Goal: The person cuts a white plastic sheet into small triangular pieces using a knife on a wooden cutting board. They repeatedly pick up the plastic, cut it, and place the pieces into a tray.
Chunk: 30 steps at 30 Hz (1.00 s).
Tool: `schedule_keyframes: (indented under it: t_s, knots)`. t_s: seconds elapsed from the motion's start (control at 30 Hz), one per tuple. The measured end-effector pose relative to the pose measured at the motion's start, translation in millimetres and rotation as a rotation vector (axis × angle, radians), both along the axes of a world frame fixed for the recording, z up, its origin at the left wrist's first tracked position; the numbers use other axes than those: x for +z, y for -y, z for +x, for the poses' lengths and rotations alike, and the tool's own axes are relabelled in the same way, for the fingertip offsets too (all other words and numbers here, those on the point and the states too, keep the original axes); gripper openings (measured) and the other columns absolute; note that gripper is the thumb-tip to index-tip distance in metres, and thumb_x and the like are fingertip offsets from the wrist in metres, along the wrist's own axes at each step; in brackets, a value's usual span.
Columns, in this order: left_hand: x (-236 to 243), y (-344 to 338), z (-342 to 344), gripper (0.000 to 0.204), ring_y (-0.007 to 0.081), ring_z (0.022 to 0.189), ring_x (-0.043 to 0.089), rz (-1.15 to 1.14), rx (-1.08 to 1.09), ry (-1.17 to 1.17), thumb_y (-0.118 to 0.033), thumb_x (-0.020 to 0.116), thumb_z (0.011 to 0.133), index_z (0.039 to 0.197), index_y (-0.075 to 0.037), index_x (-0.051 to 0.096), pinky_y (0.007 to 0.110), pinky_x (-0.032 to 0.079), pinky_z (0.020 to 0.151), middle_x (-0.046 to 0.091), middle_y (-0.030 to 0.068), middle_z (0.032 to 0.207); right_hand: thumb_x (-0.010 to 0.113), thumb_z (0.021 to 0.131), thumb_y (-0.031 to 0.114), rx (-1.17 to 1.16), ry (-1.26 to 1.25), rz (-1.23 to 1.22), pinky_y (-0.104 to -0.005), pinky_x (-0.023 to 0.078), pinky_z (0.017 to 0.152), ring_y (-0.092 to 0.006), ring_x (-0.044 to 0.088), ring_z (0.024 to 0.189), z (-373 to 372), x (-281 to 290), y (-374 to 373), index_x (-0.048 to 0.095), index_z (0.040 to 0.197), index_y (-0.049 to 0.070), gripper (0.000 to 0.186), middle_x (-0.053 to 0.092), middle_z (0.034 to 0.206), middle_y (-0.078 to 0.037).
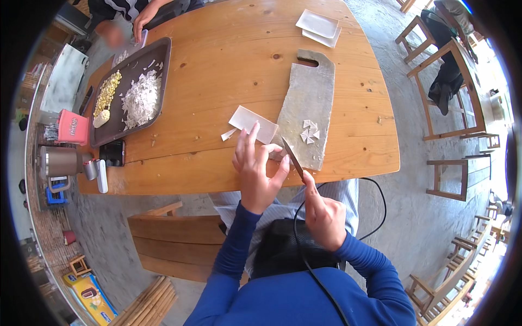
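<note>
My right hand (324, 217) grips a small knife (294, 157), its forefinger stretched along the blade's back. The blade lies over the near end of a worn grey cutting board (308, 98). Left of the blade, my left hand (258, 171) has its fingers spread, with thumb and forefinger curved towards the blade and a gap between them. Its longer fingers reach over a white rectangular sheet (249, 120), partly hidden under them. Several small white triangles (310, 132) lie on the board. A thin white strip (228, 134) rests beside the sheet.
A dark tray (165, 68) at the left holds white flakes (142, 99) and yellow pieces (108, 89). Another person's hand (144, 17) is beyond it. Two white sheets (319, 25) lie at the far right. A pink box (73, 127) and metal mug (57, 163) stand left.
</note>
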<state>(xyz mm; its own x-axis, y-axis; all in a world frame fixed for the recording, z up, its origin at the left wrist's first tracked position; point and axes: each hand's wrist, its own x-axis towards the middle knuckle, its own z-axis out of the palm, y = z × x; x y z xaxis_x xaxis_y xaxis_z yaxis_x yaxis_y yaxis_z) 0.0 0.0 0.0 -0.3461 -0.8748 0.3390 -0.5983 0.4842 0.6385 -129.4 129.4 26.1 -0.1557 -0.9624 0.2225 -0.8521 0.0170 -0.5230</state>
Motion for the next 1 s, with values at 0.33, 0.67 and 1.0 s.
schedule_keyframes:
  t_s: [0.33, 0.67, 1.0]
  knots:
    - [6, 9, -1, 0.014, 0.0418, 0.144, 0.027, 0.025, -0.102, -0.012, -0.024, 0.071, 0.088, 0.096, -0.012, 0.071, 0.053, 0.021, 0.115, 0.040, 0.0151, 0.154, 0.060, 0.077, -0.006, -0.033, 0.084, -0.116, -0.0356, 0.045, 0.044, -0.0190, 0.053, 0.042, -20, -5, 9, 0.048, 0.145, 0.002, 0.069, 0.049, 0.051, -0.006]
    - [8, 12, 5, 0.014, 0.0427, 0.145, 0.025, 0.014, -0.112, -0.021, -0.021, 0.070, 0.087, 0.096, -0.011, 0.071, 0.054, 0.019, 0.115, 0.038, 0.0164, 0.155, 0.060, 0.078, -0.005, 0.059, 0.110, -0.094, -0.0352, 0.045, 0.043, -0.0176, 0.052, 0.042, -18, -5, 1, 0.049, 0.144, 0.002, 0.067, 0.047, 0.050, -0.005]
    - [5, 12, 8, 0.013, 0.0408, 0.145, 0.026, -0.009, -0.097, -0.076, -0.019, 0.073, 0.082, 0.090, -0.010, 0.069, 0.053, 0.020, 0.115, 0.038, 0.0153, 0.155, 0.061, 0.079, -0.005, 0.082, 0.123, -0.082, -0.0347, 0.044, 0.044, -0.0173, 0.053, 0.043, -17, -2, 2, 0.049, 0.144, 0.003, 0.067, 0.048, 0.052, -0.005]
